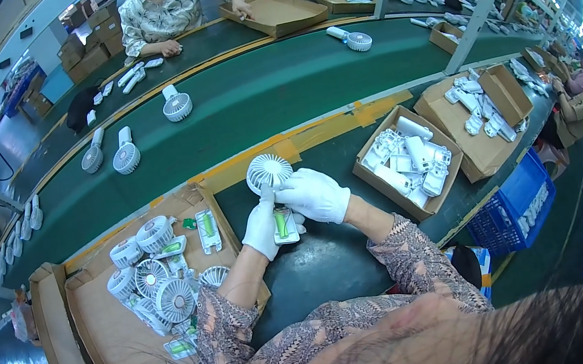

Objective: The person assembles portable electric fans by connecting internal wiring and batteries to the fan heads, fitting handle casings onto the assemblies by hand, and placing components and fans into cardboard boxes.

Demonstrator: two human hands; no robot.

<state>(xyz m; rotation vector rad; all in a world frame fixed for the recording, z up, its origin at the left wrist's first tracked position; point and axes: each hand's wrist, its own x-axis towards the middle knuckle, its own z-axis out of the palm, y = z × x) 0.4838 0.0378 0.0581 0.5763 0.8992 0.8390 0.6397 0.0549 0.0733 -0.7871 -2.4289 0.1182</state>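
Observation:
A white handheld fan (269, 171) is between my gloved hands, its round ribbed head pointing away from me. Its handle is uncovered on top and shows a green cylindrical battery (282, 224). My left hand (260, 227) grips the handle from the left, thumb laid along it. The fingers of my right hand (317, 195) press together at the neck, just below the head; what lies under their tips is hidden. To the left, a shallow cardboard tray (107, 350) holds several similar fans (175, 299), some with green batteries showing.
On the right stands a cardboard box (424, 207) of white plastic casings, with another carton (479, 164) of parts beyond. A green conveyor belt (233, 111) carries several fans past. A blue crate (493, 231) sits low at the right. Across the belt a person (174, 9) works.

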